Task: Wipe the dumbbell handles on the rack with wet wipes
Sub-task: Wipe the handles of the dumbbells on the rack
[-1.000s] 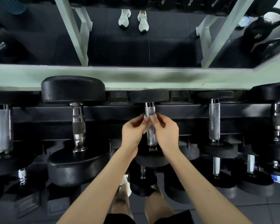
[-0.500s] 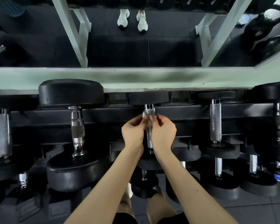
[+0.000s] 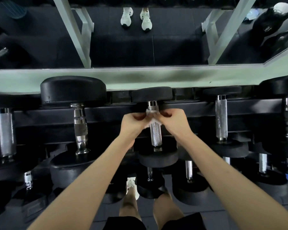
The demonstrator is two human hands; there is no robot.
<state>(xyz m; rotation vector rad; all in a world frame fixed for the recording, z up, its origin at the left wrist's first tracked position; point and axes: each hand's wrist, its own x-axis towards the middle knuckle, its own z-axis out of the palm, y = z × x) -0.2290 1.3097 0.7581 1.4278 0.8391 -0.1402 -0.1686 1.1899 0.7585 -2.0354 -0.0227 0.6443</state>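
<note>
A black dumbbell with a knurled chrome handle (image 3: pixel 155 133) lies front to back on the top tier of the rack (image 3: pixel 106 112), straight ahead of me. A white wet wipe (image 3: pixel 152 117) is wrapped round the far end of that handle, just below the far head (image 3: pixel 152 95). My left hand (image 3: pixel 133 124) pinches the wipe from the left. My right hand (image 3: pixel 172 121) pinches it from the right. The lower stretch of the handle is bare and shiny. Part of the wipe is hidden under my fingers.
More dumbbells sit on the same tier: a big one to the left (image 3: pixel 80 128), another at the far left (image 3: pixel 6 133), others to the right (image 3: pixel 221 120). Smaller dumbbells fill the lower tier (image 3: pixel 188 171). A mirror (image 3: pixel 153 39) stands behind the rack, kettlebells (image 3: pixel 271 22) reflected at right.
Both hands have slid the wipe up the handle from its middle toward the far head, baring the lower part of the handle.
</note>
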